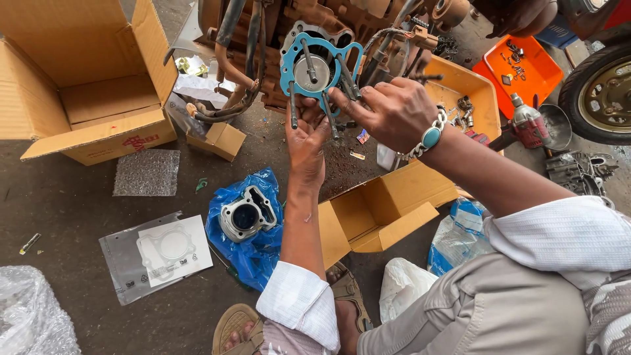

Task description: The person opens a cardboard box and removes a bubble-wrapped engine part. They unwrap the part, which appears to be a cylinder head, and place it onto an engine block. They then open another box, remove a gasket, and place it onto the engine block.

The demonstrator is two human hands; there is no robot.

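Dark, gritty concrete floor [66,197] spreads under everything, stained and scattered with packaging (a workshop floor, by the look of it). At the top an engine [315,20] stands with four long studs [309,60] jutting toward the camera and a piston showing between them. A blue gasket [289,66] is threaded over those studs, lying close against the engine face.

The left hand [305,141] reaches up from below, its grip pinched on the lower edge of the gasket. The right hand [388,112], with a chain bracelet at the wrist, comes in from the right; its fingers rest at the gasket's right side among the studs, though whether they close on it I cannot tell.

On the floor below the hands a grey cylinder [246,213] sits on a blue bag [259,253]. Just right of it lies an open small box [378,213]. A large open carton [79,85] stands at the top left, with a sheet of bubble wrap [146,172] beside it and a clear gasket packet [158,253] nearer the camera. At the upper right an orange tray [519,69] holds small parts, near a tyre [601,92].
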